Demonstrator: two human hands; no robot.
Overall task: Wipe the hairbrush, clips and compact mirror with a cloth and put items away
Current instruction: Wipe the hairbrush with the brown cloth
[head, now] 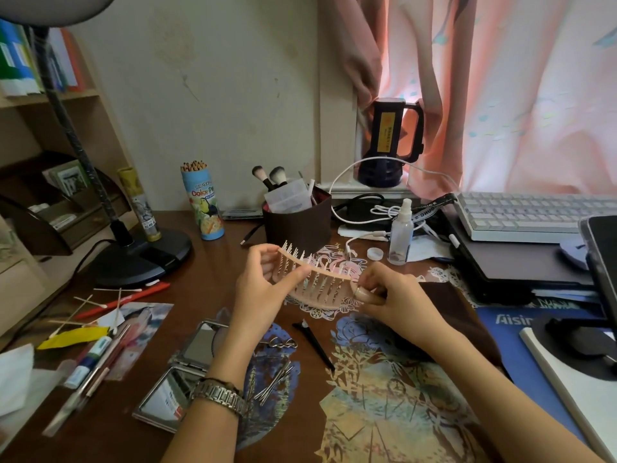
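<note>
I hold a pale pink vented hairbrush (320, 282) above the desk, its bristles pointing up and away. My left hand (263, 289) grips its head end, and my right hand (394, 299) pinches the handle end. An open compact mirror (182, 372) lies flat on the desk, partly hidden by my left forearm. A black clip (312, 340), a wavy metal clip (282, 344) and several thin metal hairpins (275, 379) lie below the brush. A dark brown cloth (447, 302) lies under my right hand.
A brown bin (297, 225) with makeup brushes and a small spray bottle (400, 233) stand behind the brush. A desk lamp base (147, 253), cotton swabs (96, 305) and pens lie left. A keyboard (524, 215), laptop and notebooks crowd the right.
</note>
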